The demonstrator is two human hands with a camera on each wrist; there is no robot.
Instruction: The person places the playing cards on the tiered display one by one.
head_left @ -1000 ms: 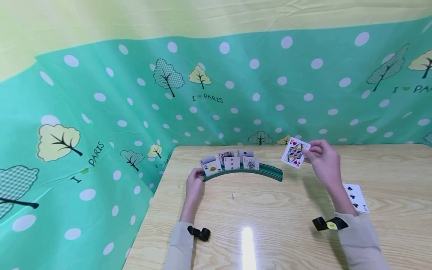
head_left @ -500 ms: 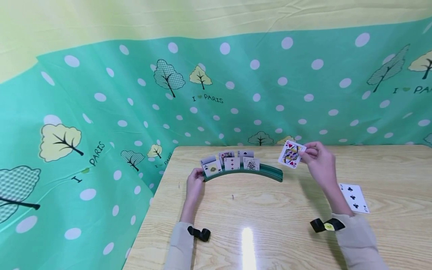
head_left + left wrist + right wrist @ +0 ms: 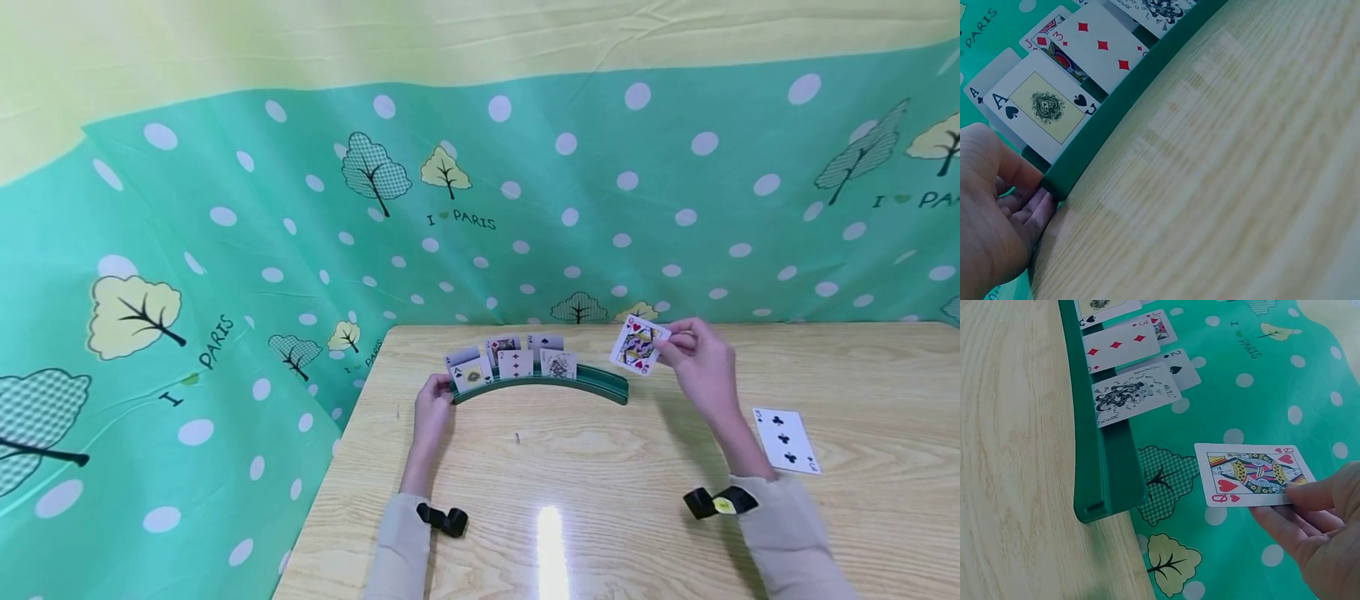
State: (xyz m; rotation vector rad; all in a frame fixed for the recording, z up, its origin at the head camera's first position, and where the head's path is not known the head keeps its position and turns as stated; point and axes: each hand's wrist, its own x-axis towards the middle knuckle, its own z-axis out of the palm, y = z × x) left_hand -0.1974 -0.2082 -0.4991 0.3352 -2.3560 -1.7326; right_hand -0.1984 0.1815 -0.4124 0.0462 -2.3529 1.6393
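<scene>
A curved green card holder (image 3: 603,382) stands on the table with playing cards upright in two rows. My left hand (image 3: 431,412) grips its left end between thumb and fingers. In front are an ace of spades (image 3: 1044,106), a three of diamonds (image 3: 1100,47) and a joker (image 3: 1135,394). Behind them show an ace of clubs (image 3: 1007,65), a jack of diamonds (image 3: 1163,328) and a two of spades (image 3: 1186,374). Raised beyond the holder's right end, my right hand (image 3: 705,371) pinches a queen of hearts (image 3: 1250,475) by its edge, face toward me and tilted.
Face up on the wooden table (image 3: 600,483), right of the holder, lies a three of clubs (image 3: 786,440). A green dotted cloth (image 3: 525,200) with printed trees hangs behind the table and on its left. The holder's right part bears no cards.
My right hand has moved left and slightly down with the queen of hearts, closer to the holder's right end. More of the three of clubs shows. My left hand stays put.
</scene>
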